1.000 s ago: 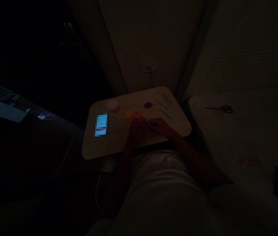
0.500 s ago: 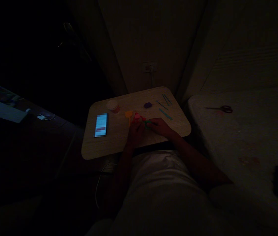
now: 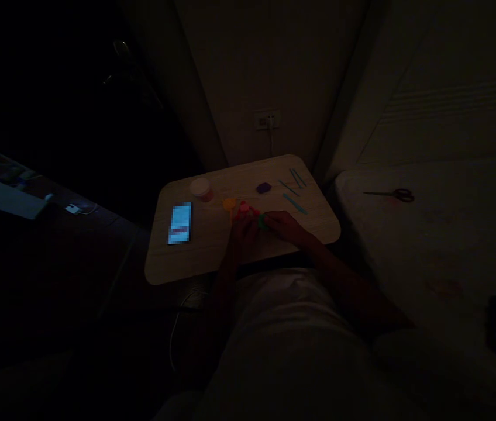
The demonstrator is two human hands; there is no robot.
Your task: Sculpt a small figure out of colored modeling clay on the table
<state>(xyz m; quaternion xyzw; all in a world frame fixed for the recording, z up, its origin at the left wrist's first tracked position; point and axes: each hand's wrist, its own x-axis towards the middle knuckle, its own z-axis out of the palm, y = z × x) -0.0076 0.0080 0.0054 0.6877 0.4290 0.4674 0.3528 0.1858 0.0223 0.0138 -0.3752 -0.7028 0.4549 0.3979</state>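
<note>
In dim light both hands meet over the front of a small wooden table [image 3: 178, 263]. My right hand [image 3: 286, 226] has its fingers closed on a green piece [image 3: 262, 221]. Close beside it, my left hand [image 3: 244, 231] is bent at the near side of a pink and red piece [image 3: 244, 209]; its fingertips are too dark to make out. Just left of that lies an orange piece [image 3: 229, 204] with a narrow stem. A purple lump [image 3: 264, 187] rests farther back, and several thin blue-green tools [image 3: 295, 204] lie at the right.
A lidded tub [image 3: 202, 190] stands at the table's back left, with a lit phone [image 3: 180, 223] in front of it. Scissors [image 3: 395, 195] lie on a pale surface [image 3: 406, 245] to the right. A socket with a plug [image 3: 268, 120] is on the wall behind.
The green piece has turned or shifted slightly between my hands, and less of it shows. My hands have barely moved.
</note>
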